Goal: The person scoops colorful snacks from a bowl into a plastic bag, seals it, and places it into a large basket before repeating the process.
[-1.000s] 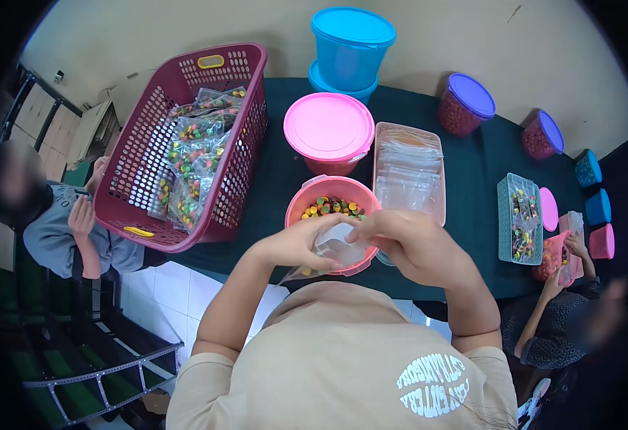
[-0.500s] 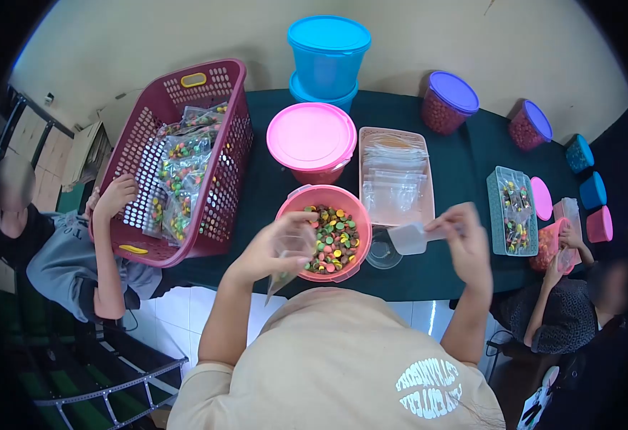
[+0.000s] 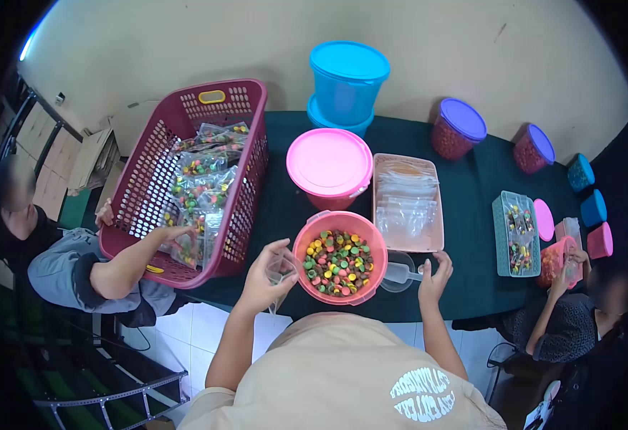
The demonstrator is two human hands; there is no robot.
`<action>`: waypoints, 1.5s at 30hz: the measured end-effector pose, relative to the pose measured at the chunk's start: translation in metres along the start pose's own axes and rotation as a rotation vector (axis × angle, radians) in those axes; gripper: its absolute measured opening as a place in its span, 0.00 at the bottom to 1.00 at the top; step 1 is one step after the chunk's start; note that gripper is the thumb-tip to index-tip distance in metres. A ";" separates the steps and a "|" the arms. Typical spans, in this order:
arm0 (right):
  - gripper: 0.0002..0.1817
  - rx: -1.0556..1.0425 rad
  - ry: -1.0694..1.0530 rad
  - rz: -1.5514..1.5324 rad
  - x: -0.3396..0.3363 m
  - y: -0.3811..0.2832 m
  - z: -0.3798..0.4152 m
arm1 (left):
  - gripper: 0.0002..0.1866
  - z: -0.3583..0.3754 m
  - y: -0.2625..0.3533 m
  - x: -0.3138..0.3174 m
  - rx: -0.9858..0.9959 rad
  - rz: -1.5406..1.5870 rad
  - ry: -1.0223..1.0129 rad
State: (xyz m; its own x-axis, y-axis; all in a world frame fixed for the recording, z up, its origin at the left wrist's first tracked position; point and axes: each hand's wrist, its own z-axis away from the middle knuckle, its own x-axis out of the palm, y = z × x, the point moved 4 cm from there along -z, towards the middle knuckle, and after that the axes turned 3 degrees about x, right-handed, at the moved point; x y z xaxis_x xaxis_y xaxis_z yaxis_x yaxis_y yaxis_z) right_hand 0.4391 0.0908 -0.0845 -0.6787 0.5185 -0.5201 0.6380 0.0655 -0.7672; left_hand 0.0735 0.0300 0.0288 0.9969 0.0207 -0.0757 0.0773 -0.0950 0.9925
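Note:
My left hand [image 3: 265, 281] is curled round a clear plastic bag [image 3: 281, 269] beside the left rim of a coral tub [image 3: 301, 240]. Small round candies [image 3: 339, 261] in green, yellow, red and brown fill much of that tub. To the tub's right, my right hand [image 3: 435, 278] grips the handle end of a translucent scoop [image 3: 398, 273]. The scoop's head is over a clear round bowl [image 3: 400, 288], close against the tub. Whether the scoop rests on the bowl is hard to tell.
A maroon basket [image 3: 255, 172] of filled bags stands left, with a co-worker's arm [image 3: 138, 258] reaching in. Behind are a pink-lidded tub [image 3: 329, 159], blue tubs [image 3: 348, 79] and a tray [image 3: 409, 242] of flat bags. Another person [image 3: 561, 308] works right, near a green basket [image 3: 501, 236].
My right hand has lowered the scoop to the bowl beside the tub. My left hand has moved back from above the candies to the rim. The left co-worker's hand has reached into the basket.

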 end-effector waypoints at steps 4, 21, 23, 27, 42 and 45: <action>0.15 -0.389 -0.353 0.021 0.041 -0.108 -0.032 | 0.33 0.008 -0.011 -0.014 -0.076 -0.026 -0.010; 0.12 -0.630 -0.585 0.296 0.073 -0.167 0.028 | 0.32 0.010 -0.019 -0.032 -0.109 -0.077 -0.159; 0.14 -0.582 -0.649 0.264 0.056 -0.169 0.041 | 0.32 0.006 -0.016 -0.026 -0.110 -0.060 -0.176; 0.12 -0.578 -0.675 0.217 0.036 -0.162 0.071 | 0.31 -0.003 -0.006 -0.011 -0.092 -0.079 -0.222; 0.12 -0.720 -0.764 0.112 0.022 -0.139 0.082 | 0.31 0.002 -0.003 0.015 -0.056 -0.164 -0.154; 0.11 -0.747 -0.782 0.084 0.028 -0.131 0.079 | 0.33 0.010 -0.004 0.016 -0.067 -0.163 -0.122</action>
State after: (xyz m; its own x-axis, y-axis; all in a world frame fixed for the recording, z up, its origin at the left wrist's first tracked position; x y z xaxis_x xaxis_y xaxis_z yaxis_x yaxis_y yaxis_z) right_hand 0.3076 0.0296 -0.0281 -0.4978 -0.1244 -0.8583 0.5740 0.6947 -0.4336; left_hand 0.0891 0.0209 0.0222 0.9657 -0.0907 -0.2432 0.2411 -0.0333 0.9699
